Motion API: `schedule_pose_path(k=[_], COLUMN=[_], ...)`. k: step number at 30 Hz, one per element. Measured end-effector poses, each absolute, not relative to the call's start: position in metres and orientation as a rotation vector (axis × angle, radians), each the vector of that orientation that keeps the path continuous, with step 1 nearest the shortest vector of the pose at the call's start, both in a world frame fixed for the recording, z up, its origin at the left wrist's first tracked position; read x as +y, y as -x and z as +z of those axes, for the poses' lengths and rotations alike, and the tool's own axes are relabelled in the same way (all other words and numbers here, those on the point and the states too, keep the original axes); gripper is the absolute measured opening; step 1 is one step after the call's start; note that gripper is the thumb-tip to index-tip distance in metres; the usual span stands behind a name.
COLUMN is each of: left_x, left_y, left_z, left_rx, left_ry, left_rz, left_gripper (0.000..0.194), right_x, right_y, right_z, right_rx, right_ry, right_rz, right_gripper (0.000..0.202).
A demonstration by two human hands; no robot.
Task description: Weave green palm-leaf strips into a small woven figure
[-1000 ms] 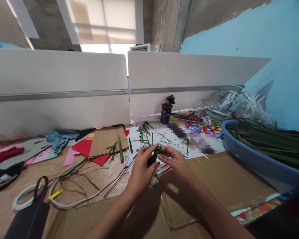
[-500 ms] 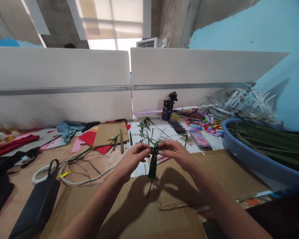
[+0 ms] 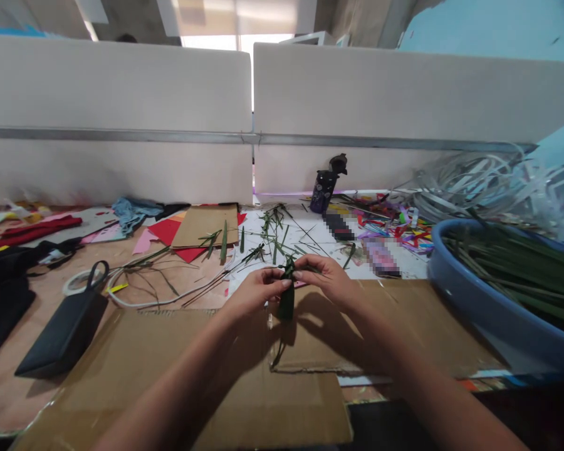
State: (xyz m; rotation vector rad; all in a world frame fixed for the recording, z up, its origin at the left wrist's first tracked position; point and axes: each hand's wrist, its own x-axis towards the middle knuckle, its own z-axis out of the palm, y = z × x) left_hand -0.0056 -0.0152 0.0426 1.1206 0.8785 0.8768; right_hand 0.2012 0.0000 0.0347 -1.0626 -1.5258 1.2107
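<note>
Between my two hands hangs a folded green leaf piece (image 3: 286,303), knotted or woven at its top, with a wide flat part pointing down. My left hand (image 3: 258,289) pinches its upper left side between thumb and fingers. From the right, my right hand (image 3: 326,280) grips the knotted top with thumb and forefinger. A thin dark strand dangles below the leaf over the cardboard sheet (image 3: 319,351). Cut green leaf strips (image 3: 272,225) lie scattered on white paper just beyond my hands.
A blue tub (image 3: 444,275) full of long green leaves stands at right. Behind are a dark bottle (image 3: 323,191) with its lid up, coloured strips (image 3: 390,216) and clear plastic strapping (image 3: 474,181). At left lie a black case (image 3: 63,332), a tape roll (image 3: 78,282) and brown cardboard (image 3: 207,228).
My view has tilted downward and shifted slightly, so the partition sits higher. Both hands still hold the leaf piece, whose lower part now looks shorter and turned, with my fingers slightly shifted.
</note>
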Motion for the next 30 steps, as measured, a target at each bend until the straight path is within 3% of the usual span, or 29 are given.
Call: schedule_pose_path(k=[5,10,21,30], left_x=[-0.009,-0.011,-0.018,-0.022], left_y=[-0.016,-0.034,-0.022,-0.01], left_z=[0.03,0.028,0.016,0.025], left_rx=[0.895,0.928,0.91,0.862], left_ry=[-0.867,-0.638,-0.538,-0.584], left_rz=[0.994,1.136,1.084,1.001], left_gripper=[0.037,0.039,0.036,0.034], right_x=[0.001,-0.014,-0.016,-0.019], right_y=[-0.201,-0.194,-0.184,-0.185], right_z=[0.013,0.003,-0.005,-0.009], right_rx=[-1.209,-1.086,-0.989,-1.018], right_ry=[1.085,1.127,1.078,1.064], right_rz=[1.249,1.489,1.584,1.576], right_gripper=[0.03,0.026,0.036,0.029])
